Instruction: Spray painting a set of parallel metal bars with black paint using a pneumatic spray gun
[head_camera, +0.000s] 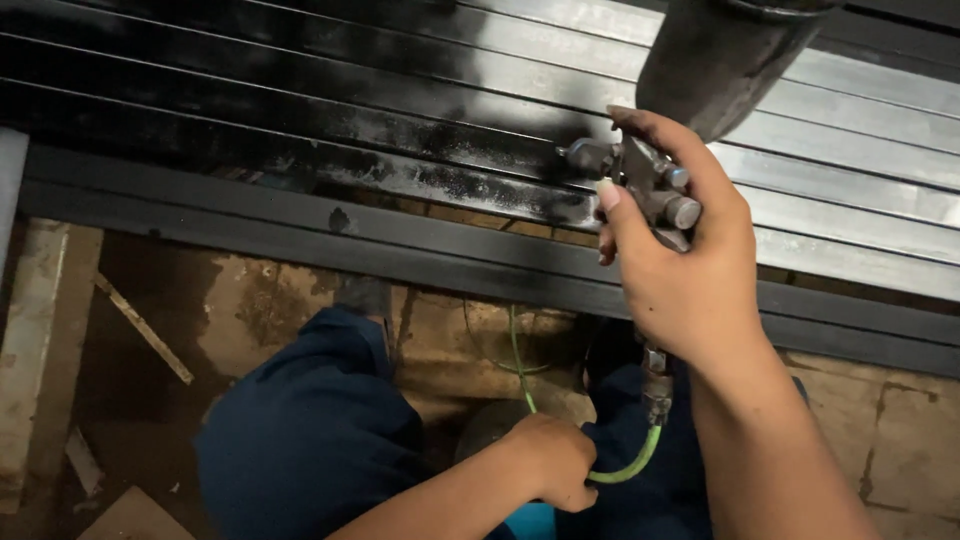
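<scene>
Grey metal showed in the one spray gun (645, 185) that the right hand (680, 270) grasped by its handle, one finger curled over the trigger, the nozzle pointing left at the metal bars. One dark cup (725, 55) stood on top of the gun, rising out of the upper edge of the view. One thin green hose (628, 468) ran down from a metal fitting (656, 385) under the gun's handle and curved left into the left hand (550, 460), which was clenched around it low in the view, between the person's knees.

Two knees in dark blue trousers (310, 430) were visible, the left one plain, the right mostly hidden behind the right forearm.

The bars (850, 150) lay side by side in a row across the upper half; their exact number could not be told, though about eight or nine edges showed. Those to the left of the nozzle were coated black (250, 90); those to the right were bare grey steel, with a sooty speckled border just ahead of the gun. One darker, wider bar (250, 225) ran along the near edge of the row.

Below lay a stained, brownish concrete floor (250, 300) with one thin wooden strip (145, 330) lying aslant on it near the left edge.
</scene>
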